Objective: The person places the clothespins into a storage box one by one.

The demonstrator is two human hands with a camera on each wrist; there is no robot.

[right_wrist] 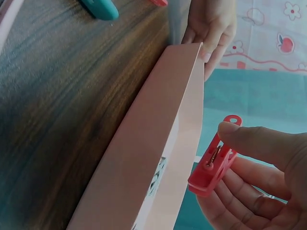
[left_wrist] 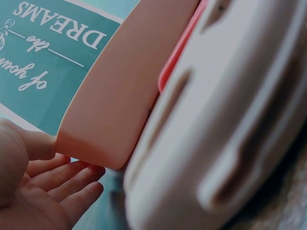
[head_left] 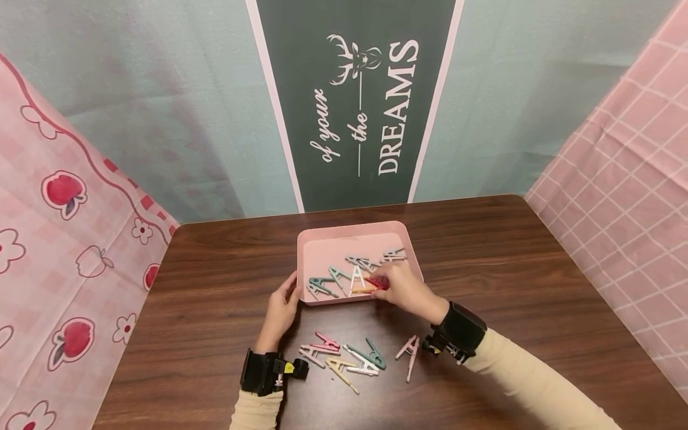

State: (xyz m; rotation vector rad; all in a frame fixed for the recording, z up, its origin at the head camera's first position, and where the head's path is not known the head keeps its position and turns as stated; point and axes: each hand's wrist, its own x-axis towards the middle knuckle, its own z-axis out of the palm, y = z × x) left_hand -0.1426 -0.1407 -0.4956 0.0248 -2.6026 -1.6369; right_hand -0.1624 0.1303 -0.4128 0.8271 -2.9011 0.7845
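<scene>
Red clip (right_wrist: pixel 204 178), pinched in the near-closed grip of right hand (head_left: pixel 404 288), hangs over pink tray (head_left: pixel 328 251), whose near-left corner left hand (head_left: pixel 282 307) holds lightly, likely for steadiness, while loose clips (head_left: pixel 364 370) lie nearer on the worktop (head_left: pixel 484 257).

White words on dark green panel (head_left: pixel 371 194) behind far edge of counter (head_left: pixel 215 310): "of your" (head_left: pixel 321 125), then "the" (head_left: pixel 357 127) between two thin lines, then "DREAMS" (head_left: pixel 398 107) in capitals. In head view, lettering stands sideways, reads upward. Left wrist view: same words, nearly upside down. Yellow label (head_left: pixel 289 368) at left wristband (head_left: pixel 260 372): marking too small for reading.
</scene>
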